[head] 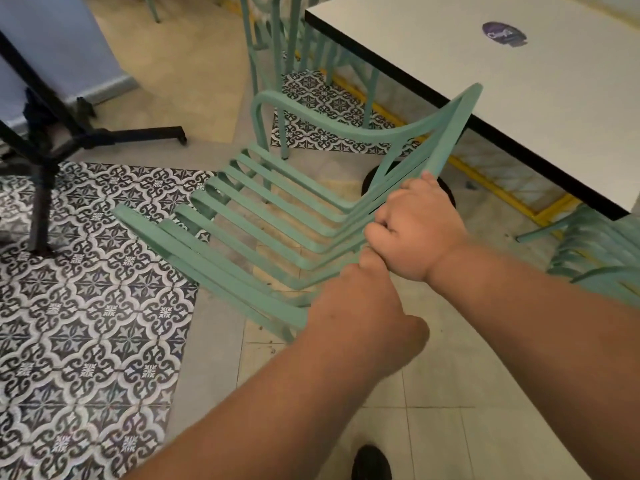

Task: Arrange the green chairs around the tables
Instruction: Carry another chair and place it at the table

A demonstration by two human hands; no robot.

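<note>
Fingers (382, 233) of right hand (419, 233) and left hand (363, 306) are being clenched round the green chair (263, 216) back, tilted beside the white bench (519, 91); ideally it is being lowered level, facing the bench.

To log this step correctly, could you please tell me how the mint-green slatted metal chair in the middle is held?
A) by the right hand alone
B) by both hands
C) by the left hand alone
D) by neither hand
B: the left hand and the right hand both curl their fingers round the frame and slats of the mint-green slatted metal chair.
</note>
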